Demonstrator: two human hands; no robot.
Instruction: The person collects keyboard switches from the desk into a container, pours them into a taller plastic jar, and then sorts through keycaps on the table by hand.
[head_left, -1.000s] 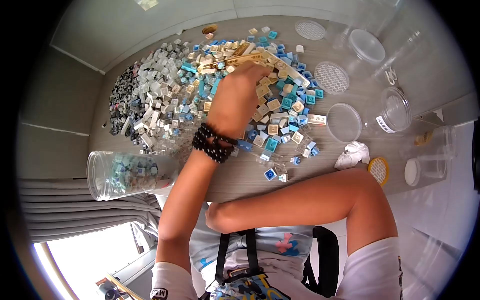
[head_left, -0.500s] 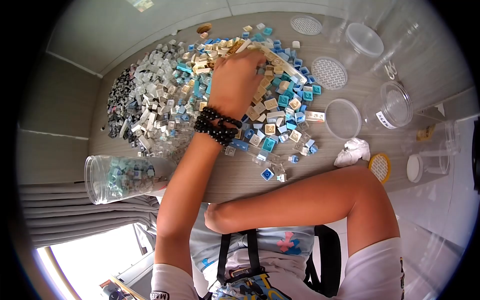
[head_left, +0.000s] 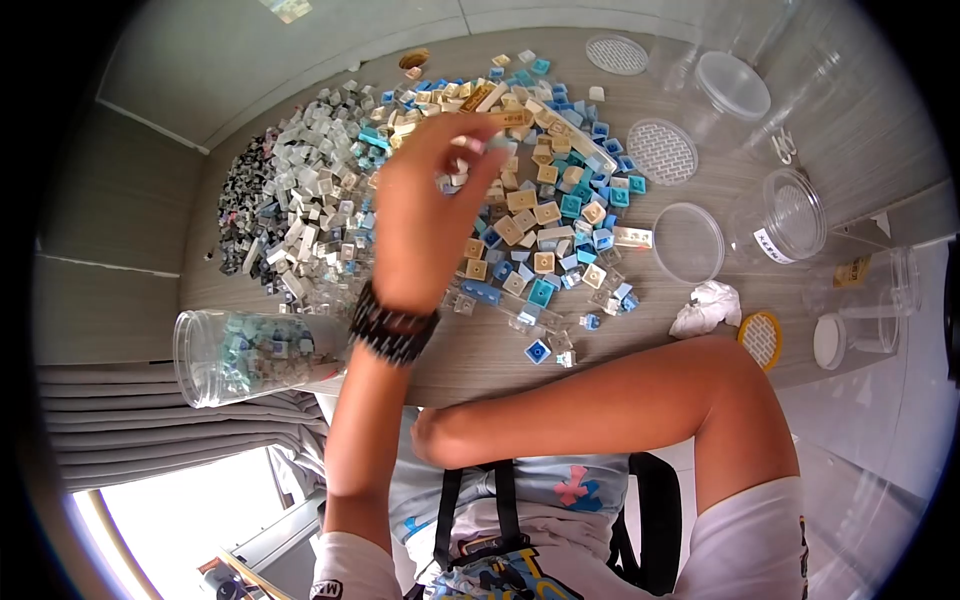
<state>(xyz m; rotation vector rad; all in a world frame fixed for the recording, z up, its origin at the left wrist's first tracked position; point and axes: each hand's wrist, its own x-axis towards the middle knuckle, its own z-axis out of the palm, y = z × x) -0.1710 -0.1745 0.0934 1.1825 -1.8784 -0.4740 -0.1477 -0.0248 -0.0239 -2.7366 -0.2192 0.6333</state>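
My left hand point(head_left: 425, 200), with dark beads round the wrist, is raised over a big pile of keyboard keycaps point(head_left: 545, 212). Its thumb and forefinger come together on a small pale keycap, partly hidden by the fingers. Beneath and around this hand lie beige, blue and teal keycaps, with a long cream bar-shaped key point(head_left: 575, 138) just beyond. Clear and white keycaps point(head_left: 310, 140) spread to the left, then grey and black ones point(head_left: 245, 200). My right hand point(head_left: 432, 436) rests low at the table's front edge by my lap, its fingers hidden.
A clear jar point(head_left: 250, 355) partly filled with keycaps lies on its side at the front left edge. On the right are clear containers point(head_left: 780, 220), round perforated lids point(head_left: 662, 152), a clear ring lid point(head_left: 688, 244), crumpled white tissue point(head_left: 706, 308) and a yellow-rimmed lid point(head_left: 759, 337).
My left hand has lifted off the back of the pile and drawn nearer to me and slightly left, thumb and forefinger pinched together. My right arm stays put.
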